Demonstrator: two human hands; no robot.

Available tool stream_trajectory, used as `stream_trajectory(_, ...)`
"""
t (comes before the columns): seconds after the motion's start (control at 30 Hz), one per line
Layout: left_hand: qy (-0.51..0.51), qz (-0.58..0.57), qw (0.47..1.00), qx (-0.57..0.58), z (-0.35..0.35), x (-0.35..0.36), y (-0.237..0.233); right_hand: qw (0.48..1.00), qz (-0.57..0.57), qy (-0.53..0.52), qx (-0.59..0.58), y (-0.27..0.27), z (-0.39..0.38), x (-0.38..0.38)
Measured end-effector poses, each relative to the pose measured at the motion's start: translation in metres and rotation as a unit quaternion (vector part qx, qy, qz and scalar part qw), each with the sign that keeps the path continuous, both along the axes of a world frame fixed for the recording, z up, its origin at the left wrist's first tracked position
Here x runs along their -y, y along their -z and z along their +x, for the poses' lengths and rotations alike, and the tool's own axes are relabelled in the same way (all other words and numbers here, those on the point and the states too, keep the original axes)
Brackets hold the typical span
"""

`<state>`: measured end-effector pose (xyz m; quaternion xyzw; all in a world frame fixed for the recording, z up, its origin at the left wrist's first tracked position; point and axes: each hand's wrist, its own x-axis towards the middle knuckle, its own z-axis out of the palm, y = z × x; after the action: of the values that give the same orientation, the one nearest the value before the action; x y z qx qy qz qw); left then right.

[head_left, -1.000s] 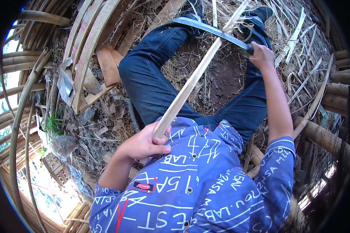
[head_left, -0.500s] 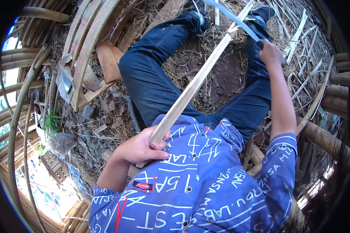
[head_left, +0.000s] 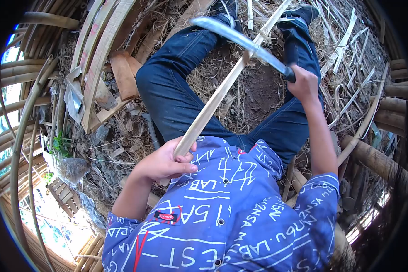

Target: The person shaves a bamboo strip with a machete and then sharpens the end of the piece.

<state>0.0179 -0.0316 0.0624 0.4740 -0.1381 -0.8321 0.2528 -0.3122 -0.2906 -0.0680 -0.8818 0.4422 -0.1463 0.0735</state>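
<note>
Across the gap between the legs, slantwise: one pale wooden strip (head_left: 217,99), near end at the front of the blue shirt (head_left: 254,199), far end out by the right shoe (head_left: 306,13). Taking 12 o'clock as straight out from the wearer, its long axis runs 7 to 1, far end pointing to 1. Left hand (head_left: 170,161), at 8 o'clock, has its fingers wrapped around the near end, thumb lying alongside. Right hand (head_left: 303,84), at 2, is fisted on the handle (head_left: 290,75) of a long knife (head_left: 233,35); blade aims to 10 and crosses above the strip's outer half. Blade blurred; cannot tell whether edge meets wood. Main hazard, in my judgement: a stroke overrunning down the strip toward 7, straight at the bare left hand and belly, if the edge skids or bites too little. Second: tip overlaps the left trouser leg (head_left: 172,86) at 11 in this view, so a wide swing or a slip off the wood could nick the shin. Third: only one hand is seen gripping the strip, and any support at its far end is unclear; it might roll under a hard push and throw the edge sideways. Shreds (head_left: 265,32) just beyond the blade could snag it.
</note>
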Motion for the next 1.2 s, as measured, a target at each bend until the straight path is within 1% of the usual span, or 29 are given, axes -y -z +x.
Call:
stream_trajectory(0.03,0.001,0.0,1.0,0.0,0.0,0.0,0.001,1.0,-0.004,-0.03,0.001,-0.003,0.003,-0.002)
stream_trajectory(0.07,-0.002,-0.005,1.0,0.0,0.0,-0.002,0.004,1.0,-0.004,-0.03,0.0,-0.006,0.007,-0.006)
stream_trajectory(0.17,-0.001,-0.025,1.0,0.006,-0.002,-0.006,0.012,0.993,-0.009,-0.118,-0.006,-0.012,0.017,-0.017)
stream_trajectory(0.23,0.004,-0.04,0.999,0.012,-0.004,-0.006,0.012,0.988,0.017,-0.151,0.019,-0.018,0.026,-0.031)
stream_trajectory(0.33,0.003,-0.03,0.999,0.023,-0.007,-0.004,0.01,0.978,0.061,-0.193,0.042,-0.023,0.037,-0.05)
stream_trajectory(0.43,0.012,-0.053,0.998,0.032,-0.009,-0.008,0.012,0.98,0.055,-0.186,0.041,-0.022,0.042,-0.054)
stream_trajectory(0.5,0.019,-0.098,0.995,0.029,-0.009,-0.012,0.012,0.992,0.026,-0.121,0.026,-0.012,0.039,-0.042)
stream_trajectory(0.53,0.018,-0.101,0.994,0.03,-0.009,-0.013,0.01,0.996,0.019,-0.085,0.013,-0.006,0.036,-0.032)
stream_trajectory(0.6,0.028,-0.112,0.993,0.016,-0.008,-0.018,0.004,0.999,0.006,0.006,-0.051,0.001,0.025,-0.008)
stream_trajectory(0.63,0.024,-0.087,0.996,0.002,-0.009,-0.019,-0.002,0.993,0.008,0.06,-0.099,0.005,0.02,0.007)
stream_trajectory(0.67,0.02,-0.089,0.996,0.003,-0.009,-0.019,0.001,0.983,0.009,0.113,-0.147,0.008,0.013,0.022)
stream_trajectory(0.73,0.026,-0.114,0.993,0.013,-0.013,-0.019,0.01,0.979,-0.005,0.112,-0.17,0.016,0.001,0.043)
stream_trajectory(0.77,0.025,-0.118,0.993,0.013,-0.011,-0.016,0.009,0.984,-0.029,0.09,-0.149,0.01,0.0,0.043)
stream_trajectory(0.87,0.014,-0.105,0.994,0.01,-0.011,-0.015,0.006,0.98,-0.03,0.089,-0.176,0.004,0.007,0.045)
stream_trajectory(0.93,0.013,-0.069,0.998,-0.002,-0.006,-0.015,0.004,0.982,-0.04,0.084,-0.167,0.013,0.003,0.047)
stream_trajectory(1.0,0.013,-0.063,0.998,-0.002,-0.006,-0.015,0.002,0.987,-0.056,0.066,-0.139,0.02,0.002,0.047)
stream_trajectory(1.07,-0.012,-0.024,0.999,-0.031,-0.007,-0.013,0.0,0.988,-0.05,0.062,-0.136,0.021,0.002,0.043)
stream_trajectory(1.13,-0.008,-0.033,0.999,-0.021,-0.005,-0.013,0.003,0.988,-0.046,0.057,-0.134,0.016,0.006,0.036)
stream_trajectory(1.2,-0.003,-0.043,0.999,-0.013,-0.004,-0.011,0.005,0.992,-0.005,0.034,-0.121,0.007,0.014,0.026)
